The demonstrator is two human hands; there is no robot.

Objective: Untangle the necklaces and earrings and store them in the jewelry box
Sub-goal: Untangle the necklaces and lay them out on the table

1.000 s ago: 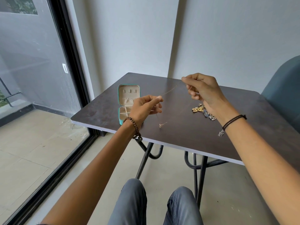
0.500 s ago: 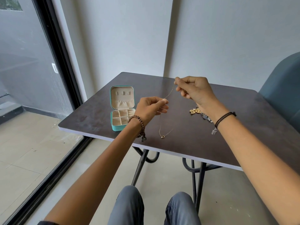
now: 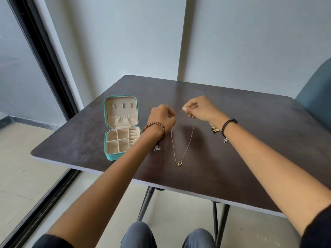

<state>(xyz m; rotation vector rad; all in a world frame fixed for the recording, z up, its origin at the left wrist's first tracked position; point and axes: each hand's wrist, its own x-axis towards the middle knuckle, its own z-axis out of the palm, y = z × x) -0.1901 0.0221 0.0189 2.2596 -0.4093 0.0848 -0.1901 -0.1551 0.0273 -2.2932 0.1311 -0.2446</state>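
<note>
A thin gold necklace [image 3: 186,147] hangs in a long V between my two hands, with its small ring pendant [image 3: 179,163] resting low over the dark table [image 3: 250,140]. My left hand [image 3: 162,117] pinches one end of the chain. My right hand [image 3: 199,109] pinches the other end, a short stretch of chain taut between them. An open teal jewelry box [image 3: 120,127] lies to the left of my left hand, lid up, beige compartments showing. A small heap of gold jewelry [image 3: 215,129] peeks out behind my right wrist, mostly hidden.
A blue chair back [image 3: 317,97] stands at the table's right. A glass door with a black frame [image 3: 41,51] runs along the left. My knees [image 3: 168,237] are under the table's near edge.
My hands have come closer together and lower over the table. The chain now hangs in a longer loop, and the pendant has dropped toward the near side.
</note>
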